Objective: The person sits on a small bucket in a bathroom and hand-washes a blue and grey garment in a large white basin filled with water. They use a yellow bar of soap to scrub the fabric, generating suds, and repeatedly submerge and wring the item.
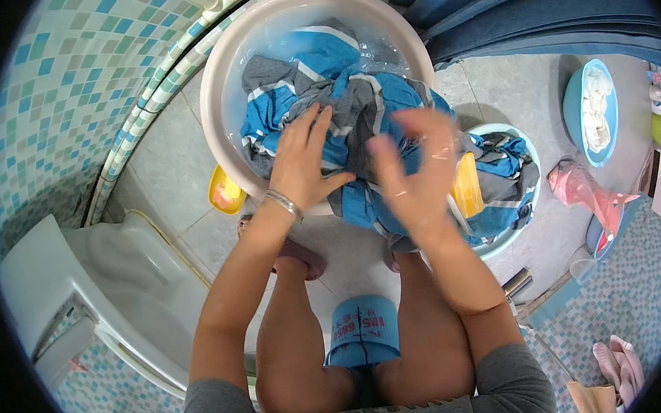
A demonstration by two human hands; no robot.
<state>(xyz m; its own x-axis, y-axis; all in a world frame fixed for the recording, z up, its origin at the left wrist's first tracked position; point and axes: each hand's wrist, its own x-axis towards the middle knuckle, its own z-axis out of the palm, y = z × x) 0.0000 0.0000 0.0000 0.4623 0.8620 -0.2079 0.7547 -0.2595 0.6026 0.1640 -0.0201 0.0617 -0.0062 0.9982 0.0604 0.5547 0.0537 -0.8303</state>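
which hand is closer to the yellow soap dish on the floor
Left. The left hand rests on the blue striped cloth just right of the yellow soap dish; the right hand is farther right, across the cloth.

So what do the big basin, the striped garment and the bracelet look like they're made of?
Basin: likely plastic, smooth white with a glossy, even rim. Garment: soft woven or knit cloth, wet, folding in blue, grey and white stripes. Bracelet: apparently metal, thin and silvery with a shine.

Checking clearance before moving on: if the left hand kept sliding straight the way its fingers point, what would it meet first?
The left hand already lies on the blue and grey striped garment. Going on, it would likely push through more wet cloth, then reach the far wall of the white basin. Depth is unclear.
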